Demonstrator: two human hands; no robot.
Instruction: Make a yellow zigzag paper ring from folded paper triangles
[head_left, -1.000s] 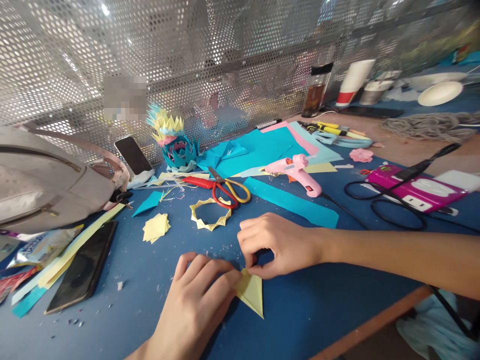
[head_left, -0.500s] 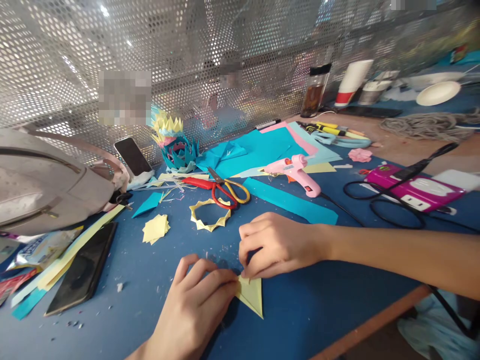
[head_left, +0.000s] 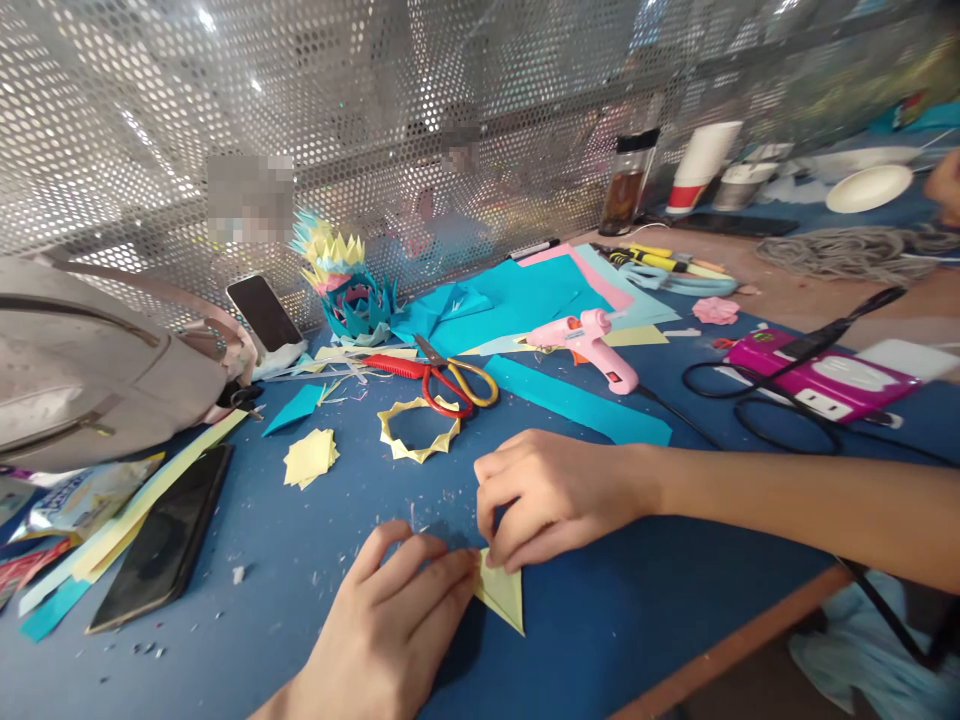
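A small piece of folded yellow paper [head_left: 504, 596] lies on the blue tabletop, its pointed corner facing me. My left hand [head_left: 390, 620] is closed on its left edge, fingertips pressed together. From above, my right hand [head_left: 544, 495] pinches the paper's top edge, thumb and finger close to the left fingertips. Both hands hide part of the fold. Beyond them lies a ring of pointed yellow paper [head_left: 420, 455], touching the red and yellow handles of the scissors [head_left: 459, 385]. To its left sits a small stack of yellow paper squares [head_left: 310, 457].
A pink glue gun [head_left: 589, 345] and its cord lie behind my right arm, beside a blue paper strip [head_left: 577, 400]. A magenta power strip [head_left: 817, 375] is at right. Phones, a bag [head_left: 97, 360] and paper strips crowd the left; a perforated metal screen [head_left: 420, 130] rises behind.
My right fingers have shifted slightly down and right along the paper's top edge. Both hands still hold the paper. Part of another person's hand now shows at the far right edge.
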